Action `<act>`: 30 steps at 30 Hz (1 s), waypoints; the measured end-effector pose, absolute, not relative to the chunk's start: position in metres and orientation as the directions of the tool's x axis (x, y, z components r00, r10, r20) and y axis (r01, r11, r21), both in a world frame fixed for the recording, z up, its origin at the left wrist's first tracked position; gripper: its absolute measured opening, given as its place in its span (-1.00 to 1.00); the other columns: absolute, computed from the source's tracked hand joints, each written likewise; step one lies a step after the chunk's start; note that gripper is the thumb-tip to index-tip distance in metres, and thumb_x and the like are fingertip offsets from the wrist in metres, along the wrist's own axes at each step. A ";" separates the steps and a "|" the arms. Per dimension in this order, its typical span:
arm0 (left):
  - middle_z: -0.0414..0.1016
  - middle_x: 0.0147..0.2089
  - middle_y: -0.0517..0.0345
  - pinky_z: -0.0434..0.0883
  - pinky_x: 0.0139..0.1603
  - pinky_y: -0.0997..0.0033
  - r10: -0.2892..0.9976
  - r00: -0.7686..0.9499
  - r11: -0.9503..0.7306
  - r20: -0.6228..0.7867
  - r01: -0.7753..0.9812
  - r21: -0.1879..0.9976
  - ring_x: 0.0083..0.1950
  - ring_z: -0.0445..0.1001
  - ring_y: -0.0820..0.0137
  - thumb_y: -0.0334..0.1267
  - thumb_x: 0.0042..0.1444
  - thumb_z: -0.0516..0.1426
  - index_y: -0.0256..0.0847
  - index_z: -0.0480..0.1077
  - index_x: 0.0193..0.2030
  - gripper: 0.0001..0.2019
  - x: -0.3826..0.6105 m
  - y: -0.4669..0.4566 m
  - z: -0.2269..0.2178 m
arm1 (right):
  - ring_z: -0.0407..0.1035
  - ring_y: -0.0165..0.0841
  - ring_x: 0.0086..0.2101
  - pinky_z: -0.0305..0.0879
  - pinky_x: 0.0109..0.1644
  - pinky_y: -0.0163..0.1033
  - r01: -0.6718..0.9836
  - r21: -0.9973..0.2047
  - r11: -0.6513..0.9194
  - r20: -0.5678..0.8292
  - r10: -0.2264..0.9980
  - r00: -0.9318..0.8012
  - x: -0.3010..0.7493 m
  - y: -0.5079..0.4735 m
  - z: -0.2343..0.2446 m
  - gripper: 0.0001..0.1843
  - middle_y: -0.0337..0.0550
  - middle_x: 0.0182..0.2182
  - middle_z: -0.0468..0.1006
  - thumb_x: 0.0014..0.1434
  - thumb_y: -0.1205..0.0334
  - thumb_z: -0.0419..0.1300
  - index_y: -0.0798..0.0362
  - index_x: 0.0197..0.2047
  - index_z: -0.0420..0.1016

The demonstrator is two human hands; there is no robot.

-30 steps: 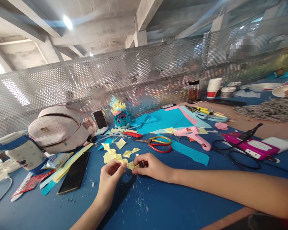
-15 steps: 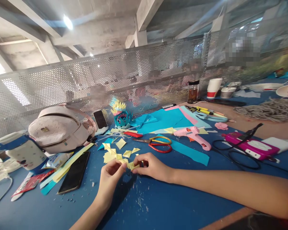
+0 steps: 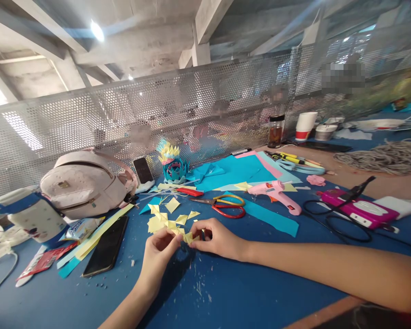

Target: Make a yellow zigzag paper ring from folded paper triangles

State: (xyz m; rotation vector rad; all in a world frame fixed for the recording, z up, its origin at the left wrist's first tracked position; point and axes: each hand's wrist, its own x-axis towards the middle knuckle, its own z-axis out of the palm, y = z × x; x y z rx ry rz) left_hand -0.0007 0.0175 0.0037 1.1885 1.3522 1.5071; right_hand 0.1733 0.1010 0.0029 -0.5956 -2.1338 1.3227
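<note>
My left hand [image 3: 161, 249] pinches one end of a folded yellow paper strip [image 3: 187, 236] between thumb and fingers. Its other end sits in the pinch of my right hand [image 3: 215, 238], a little above the blue table. The strip has pointed, zigzag folds; parts of it are hidden by my fingers. Just beyond lie several loose yellow paper pieces [image 3: 172, 205], some flat and some folded. Scissors with red and yellow handles [image 3: 229, 211] rest behind my right hand. A blue, pink and yellow spiky paper craft [image 3: 174, 165] stands farther back.
A pink glue gun [image 3: 276, 195] lies right of the scissors, with a magenta device [image 3: 359, 209] and black cable beyond it. A black phone [image 3: 106, 246], a blue-and-white bottle [image 3: 37, 221] and a pale backpack [image 3: 85, 185] are at left. A perforated metal screen [image 3: 192, 109] stands behind.
Both hands stay nearly in place, with slight finger movement around the yellow paper strip. At the far right, another person's hand by the plate has gone out of view.
</note>
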 end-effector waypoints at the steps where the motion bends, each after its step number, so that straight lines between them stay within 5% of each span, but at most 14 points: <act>1: 0.45 -0.50 0.21 0.31 -0.34 0.53 0.954 -0.266 -0.138 0.142 0.031 0.990 -0.42 0.36 0.45 -0.09 -0.05 0.34 -0.26 0.46 -0.49 -0.72 -0.001 0.017 0.004 | 0.17 -0.49 -0.51 0.11 -0.43 -0.37 0.085 -0.906 0.415 0.217 0.627 -0.749 0.173 0.101 0.003 -0.76 -0.30 -0.51 0.40 0.09 0.08 0.29 0.10 -0.36 0.48; 15: 0.44 -0.52 0.22 0.32 -0.33 0.52 0.948 -0.287 -0.147 0.137 -0.014 0.989 -0.42 0.37 0.45 -0.07 -0.06 0.35 -0.26 0.47 -0.48 -0.72 -0.004 0.019 0.001 | 0.19 -0.47 -0.51 0.12 -0.42 -0.36 0.079 -0.907 0.413 0.227 0.639 -0.735 0.174 0.100 0.005 -0.70 -0.29 -0.50 0.39 0.06 0.01 0.32 0.10 -0.31 0.50; 23: 0.45 -0.50 0.24 0.35 -0.31 0.56 0.953 -0.299 -0.150 0.040 -0.354 0.923 -0.44 0.37 0.52 -0.15 -0.10 0.39 -0.25 0.48 -0.45 -0.75 -0.010 0.026 -0.005 | 0.26 -0.43 -0.48 0.12 -0.40 -0.35 0.033 -0.928 0.370 0.224 0.627 -0.746 0.173 0.103 0.004 -0.58 -0.22 -0.48 0.49 0.14 -0.11 0.26 0.12 -0.43 0.49; 30: 0.56 -0.45 0.21 0.44 -0.25 0.57 0.974 -0.225 -0.084 -0.022 -0.452 0.888 -0.39 0.49 0.52 -0.16 -0.14 0.43 -0.26 0.52 -0.44 -0.75 -0.013 0.027 -0.003 | 0.30 -0.42 -0.46 0.16 -0.40 -0.34 0.009 -0.945 0.327 0.228 0.679 -0.698 0.172 0.102 0.006 -0.63 -0.23 -0.50 0.49 0.09 -0.06 0.31 0.11 -0.43 0.47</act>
